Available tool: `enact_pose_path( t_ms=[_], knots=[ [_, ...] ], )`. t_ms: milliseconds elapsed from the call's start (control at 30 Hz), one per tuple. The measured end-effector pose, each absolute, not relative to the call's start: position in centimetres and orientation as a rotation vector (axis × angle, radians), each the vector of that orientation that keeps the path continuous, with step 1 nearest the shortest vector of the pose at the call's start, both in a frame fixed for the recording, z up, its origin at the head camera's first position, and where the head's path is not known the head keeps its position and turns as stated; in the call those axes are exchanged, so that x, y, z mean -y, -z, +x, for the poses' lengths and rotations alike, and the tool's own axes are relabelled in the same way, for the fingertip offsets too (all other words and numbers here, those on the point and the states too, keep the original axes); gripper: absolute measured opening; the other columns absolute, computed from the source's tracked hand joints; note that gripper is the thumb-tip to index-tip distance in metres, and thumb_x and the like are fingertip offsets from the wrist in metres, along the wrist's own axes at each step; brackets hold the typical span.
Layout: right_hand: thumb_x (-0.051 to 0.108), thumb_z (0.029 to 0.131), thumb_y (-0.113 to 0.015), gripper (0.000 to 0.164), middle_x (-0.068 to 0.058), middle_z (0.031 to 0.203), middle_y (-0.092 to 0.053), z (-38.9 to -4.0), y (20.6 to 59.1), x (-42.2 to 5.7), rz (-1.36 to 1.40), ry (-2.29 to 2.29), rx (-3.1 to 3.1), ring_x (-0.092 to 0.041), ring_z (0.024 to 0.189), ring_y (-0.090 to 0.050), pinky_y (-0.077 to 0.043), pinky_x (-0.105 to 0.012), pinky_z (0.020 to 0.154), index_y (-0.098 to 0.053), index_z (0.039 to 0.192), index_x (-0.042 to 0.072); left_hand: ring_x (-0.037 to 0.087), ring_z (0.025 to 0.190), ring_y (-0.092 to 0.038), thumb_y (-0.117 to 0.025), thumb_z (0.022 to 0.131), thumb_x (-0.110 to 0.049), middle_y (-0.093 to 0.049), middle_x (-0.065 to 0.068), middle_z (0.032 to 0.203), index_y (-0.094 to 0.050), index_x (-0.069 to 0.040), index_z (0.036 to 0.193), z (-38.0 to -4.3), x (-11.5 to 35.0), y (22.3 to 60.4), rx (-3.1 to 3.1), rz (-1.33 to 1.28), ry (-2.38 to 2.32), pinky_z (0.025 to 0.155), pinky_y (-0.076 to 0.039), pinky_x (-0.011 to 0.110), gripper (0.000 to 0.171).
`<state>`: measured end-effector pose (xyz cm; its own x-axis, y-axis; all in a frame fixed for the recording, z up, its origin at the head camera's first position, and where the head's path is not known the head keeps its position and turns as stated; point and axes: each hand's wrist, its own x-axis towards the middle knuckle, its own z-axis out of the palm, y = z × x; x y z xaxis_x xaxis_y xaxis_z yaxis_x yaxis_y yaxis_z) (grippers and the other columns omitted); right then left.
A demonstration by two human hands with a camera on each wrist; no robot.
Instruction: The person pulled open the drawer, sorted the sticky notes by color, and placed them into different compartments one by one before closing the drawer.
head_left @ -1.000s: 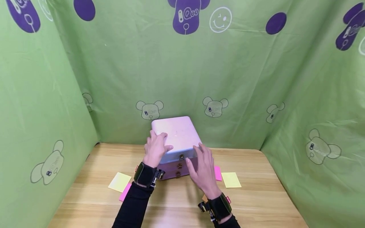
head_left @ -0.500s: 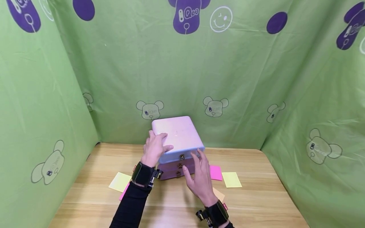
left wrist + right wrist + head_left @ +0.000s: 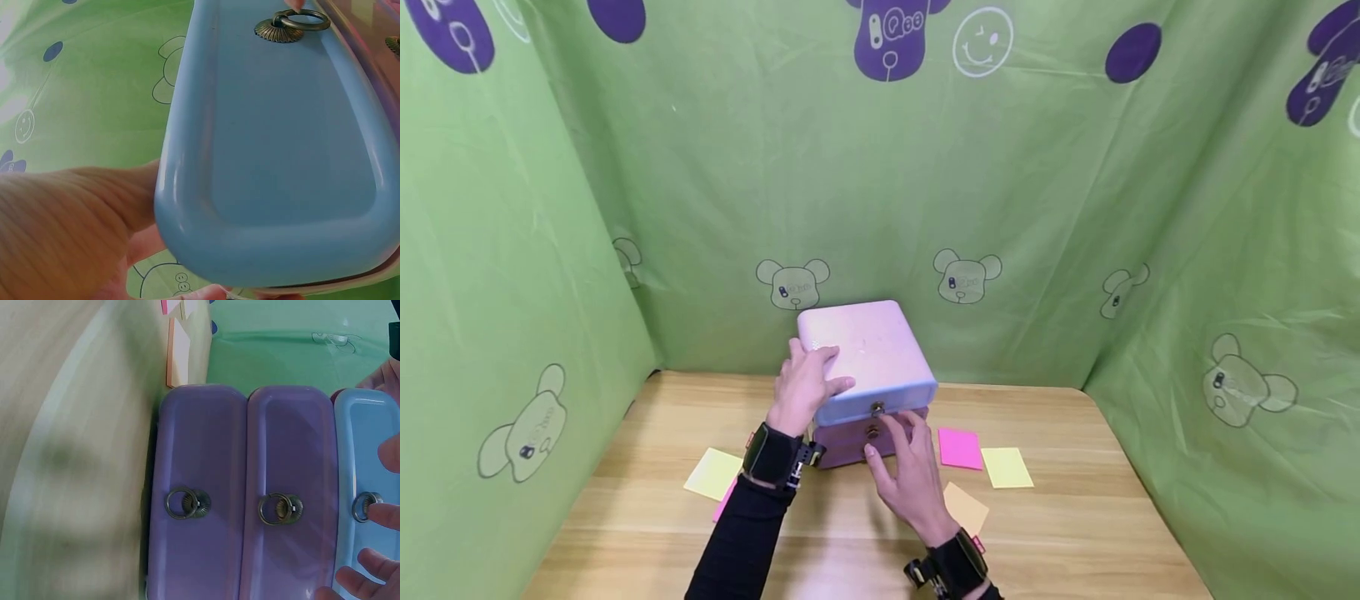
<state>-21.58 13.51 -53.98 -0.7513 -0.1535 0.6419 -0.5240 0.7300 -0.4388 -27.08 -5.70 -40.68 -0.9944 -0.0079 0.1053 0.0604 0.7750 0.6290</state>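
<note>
A small drawer box (image 3: 868, 346) stands at the back of the table, with a pale top, a blue upper drawer (image 3: 365, 450) and purple lower drawers, a lower one (image 3: 197, 444) nearest the table. Each drawer front carries a bronze ring pull. My left hand (image 3: 801, 387) rests over the box's upper left edge, fingers spread, its thumb on the top. My right hand (image 3: 910, 479) is in front of the box, fingers apart. One fingertip touches the blue drawer's ring pull (image 3: 306, 20); the thumb is apart from it.
Right of the box lie a pink sticky note (image 3: 959, 448), a yellow sticky note (image 3: 1007, 468) and an orange sticky note (image 3: 965, 508). To the left are a yellow sticky note (image 3: 712, 473) and a partly hidden pink one. A green curtain (image 3: 865, 167) stands behind the box.
My right hand has moved left and down from the box's right front edge to the blue drawer's ring pull, uncovering the orange note. My left hand has stayed on the box.
</note>
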Motion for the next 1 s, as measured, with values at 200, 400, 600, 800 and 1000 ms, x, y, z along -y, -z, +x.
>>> enact_pose_path(
  t_ms=[200, 400, 600, 800, 1000],
  knots=[
    [0.028, 0.091, -0.072, 0.052, -0.024, 0.138, -0.049, -21.56, 54.35, -13.2, 0.507, -0.842, 2.356, -0.034, 0.122, -0.052, -0.049, -0.053, 0.102, -0.057, 0.138, 0.011, 0.038, 0.105, -0.058, -0.083, 0.081, -0.039, -0.044, 0.024, 0.136, -0.058, -0.019, 0.144, -27.04, 5.57, 40.49, 2.874, -0.032, 1.021, 0.081, -0.055, 0.048, 0.07],
    [0.027, 0.089, -0.073, 0.055, -0.022, 0.135, -0.05, -21.54, 54.56, -13.1, 0.5, -0.825, 2.346, -0.031, 0.12, -0.053, -0.051, -0.051, 0.099, -0.056, 0.139, 0.01, 0.039, 0.106, -0.057, -0.082, 0.082, -0.039, -0.042, 0.025, 0.139, -0.057, -0.02, 0.145, -26.86, 5.34, 40.45, 2.887, -0.035, 1.026, 0.082, -0.055, 0.048, 0.07],
    [0.026, 0.088, -0.075, 0.057, -0.019, 0.13, -0.052, -21.31, 54.75, -12.96, 0.494, -0.823, 2.357, -0.03, 0.115, -0.055, -0.054, -0.049, 0.096, -0.056, 0.14, 0.012, 0.038, 0.103, -0.057, -0.081, 0.084, -0.039, -0.042, 0.025, 0.138, -0.056, -0.019, 0.145, -26.53, 5.31, 40.63, 2.905, -0.032, 1.008, 0.082, -0.055, 0.049, 0.069],
    [0.024, 0.086, -0.076, 0.055, -0.017, 0.127, -0.054, -21.27, 54.71, -13.07, 0.476, -0.801, 2.359, -0.029, 0.11, -0.057, -0.055, -0.046, 0.092, -0.057, 0.137, 0.013, 0.037, 0.099, -0.057, -0.08, 0.084, -0.039, -0.042, 0.026, 0.138, -0.056, -0.018, 0.145, -26.45, 5.2, 40.76, 2.913, -0.045, 0.988, 0.079, -0.055, 0.048, 0.069],
    [0.024, 0.086, -0.076, 0.052, -0.014, 0.123, -0.054, -21.7, 54.38, -13.17, 0.47, -0.784, 2.364, -0.028, 0.106, -0.057, -0.055, -0.044, 0.09, -0.058, 0.134, 0.012, 0.036, 0.099, -0.056, -0.08, 0.084, -0.039, -0.042, 0.025, 0.136, -0.056, -0.018, 0.145, -26.59, 5.05, 40.64, 2.911, -0.042, 0.99, 0.079, -0.054, 0.047, 0.069]
  ],
)
